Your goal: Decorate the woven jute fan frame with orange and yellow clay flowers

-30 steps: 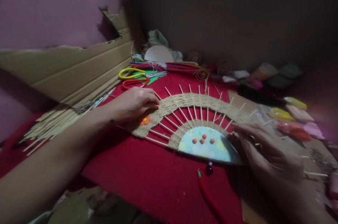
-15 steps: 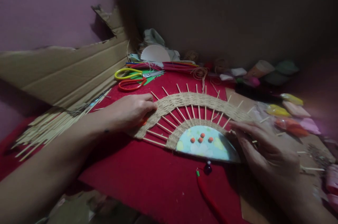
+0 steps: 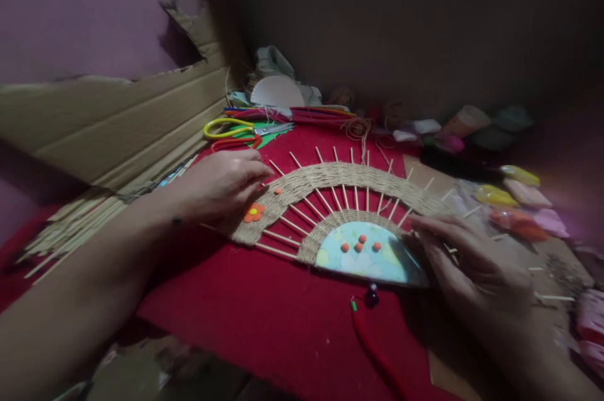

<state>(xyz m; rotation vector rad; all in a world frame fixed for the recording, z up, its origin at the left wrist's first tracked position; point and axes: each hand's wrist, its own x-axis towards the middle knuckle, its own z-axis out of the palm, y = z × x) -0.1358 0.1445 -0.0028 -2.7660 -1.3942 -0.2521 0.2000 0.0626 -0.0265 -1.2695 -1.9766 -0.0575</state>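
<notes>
I see a red cloth (image 3: 283, 319) covering the surface. Lying on it mid-area: a half-round woven fan piece (image 3: 330, 187) with stick spokes. At the far edge: scissors (image 3: 236, 135) with yellow and orange handles, coloured rods (image 3: 302, 114), a white disc (image 3: 276, 92). Left edge: bundle of thin sticks (image 3: 80, 228), cardboard sheet (image 3: 108, 130). Right edge: coloured packets (image 3: 519, 199), blurred. Near edge: a red cord (image 3: 372, 350).

Scissors with yellow and orange handles (image 3: 231, 135) lie at 11 o'clock on the red cloth (image 3: 264, 319). Torn cardboard (image 3: 113, 130) stands at 9 o'clock above loose sticks (image 3: 75, 225). Coloured packets (image 3: 519, 199) lie at 3 o'clock
</notes>
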